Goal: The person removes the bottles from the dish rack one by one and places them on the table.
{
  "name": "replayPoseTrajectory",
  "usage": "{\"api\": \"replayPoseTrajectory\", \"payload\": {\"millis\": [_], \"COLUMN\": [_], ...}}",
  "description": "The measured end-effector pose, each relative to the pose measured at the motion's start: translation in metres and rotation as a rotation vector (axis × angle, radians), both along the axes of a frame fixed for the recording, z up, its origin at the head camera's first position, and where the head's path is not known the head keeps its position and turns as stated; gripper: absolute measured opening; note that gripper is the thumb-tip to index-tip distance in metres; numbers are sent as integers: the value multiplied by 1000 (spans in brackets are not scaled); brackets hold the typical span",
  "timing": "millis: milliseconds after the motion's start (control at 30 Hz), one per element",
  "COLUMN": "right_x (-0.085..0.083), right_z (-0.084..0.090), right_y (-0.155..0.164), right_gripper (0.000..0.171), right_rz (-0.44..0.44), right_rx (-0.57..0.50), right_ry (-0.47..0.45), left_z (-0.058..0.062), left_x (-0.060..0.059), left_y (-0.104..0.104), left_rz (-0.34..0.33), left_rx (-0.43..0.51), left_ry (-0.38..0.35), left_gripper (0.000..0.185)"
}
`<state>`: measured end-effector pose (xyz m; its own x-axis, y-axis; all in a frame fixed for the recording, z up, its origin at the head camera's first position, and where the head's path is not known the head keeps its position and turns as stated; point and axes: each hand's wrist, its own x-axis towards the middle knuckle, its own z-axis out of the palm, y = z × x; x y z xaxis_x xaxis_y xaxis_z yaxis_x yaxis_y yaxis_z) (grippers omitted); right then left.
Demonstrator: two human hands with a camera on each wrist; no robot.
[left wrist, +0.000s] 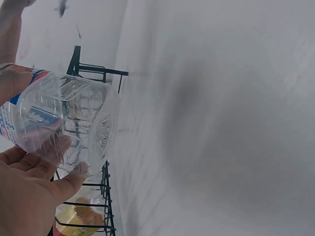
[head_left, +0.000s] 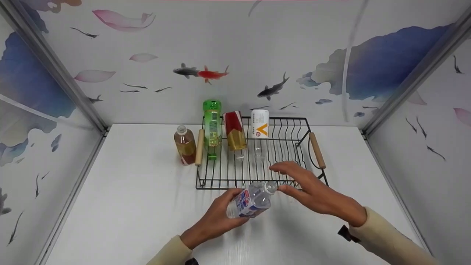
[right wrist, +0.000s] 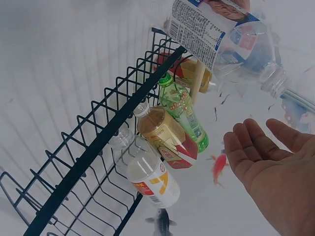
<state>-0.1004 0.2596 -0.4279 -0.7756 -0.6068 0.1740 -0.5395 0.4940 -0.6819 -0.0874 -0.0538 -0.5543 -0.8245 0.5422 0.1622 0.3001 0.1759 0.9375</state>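
Above the near part of the white tabletop [head_left: 121,206], the left hand [head_left: 215,219] grips a clear plastic bottle [head_left: 254,202] with a blue, red and white label, thumb on one side and fingers on the other. The bottle is tilted, off the surface, its neck pointing toward the right hand [head_left: 312,187]. That hand holds nothing; its fingers reach out, parted from the thumb, near the bottle's neck and over the near right part of the black wire rack [head_left: 220,180]. The rack stands toward the far edge of the tabletop, with a left wooden handle [head_left: 199,147] and a right wooden handle [head_left: 317,151]. Just beyond the left one's outer side, a brown bottle [head_left: 186,147] with a gold and red label stands upright on the tabletop. Inside the rack, from its left side to its middle, come a green bottle [head_left: 212,125], a bottle in a red and gold label [head_left: 234,130] and a white-labelled bottle with an orange V [head_left: 260,123], necks toward the near edge, bases at the rack's far rim. Behind rises a wall [head_left: 312,36] printed with fish and petals.
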Motion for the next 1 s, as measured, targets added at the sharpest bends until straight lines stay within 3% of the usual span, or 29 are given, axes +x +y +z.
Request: {"api": "replayPoseTrajectory", "payload": {"millis": [300,667,1000], "right_x": [-9,-15,-22], "right_z": [-7,-16,-24], "right_y": [2,8,11], "right_gripper": [42,39,37], "right_rz": [-46,-85,-110], "right_rx": [-17,-18,-37], "right_ry": [12,-21,-13], "left_z": [-23,-37,-43], "left_x": [4,0,-3], "left_y": [15,30,43], "left_rz": [-11,-25,-50], "left_rx": [58,90,96], "left_ry": [-23,-39,-92], "left_gripper": [71,72,74]}}
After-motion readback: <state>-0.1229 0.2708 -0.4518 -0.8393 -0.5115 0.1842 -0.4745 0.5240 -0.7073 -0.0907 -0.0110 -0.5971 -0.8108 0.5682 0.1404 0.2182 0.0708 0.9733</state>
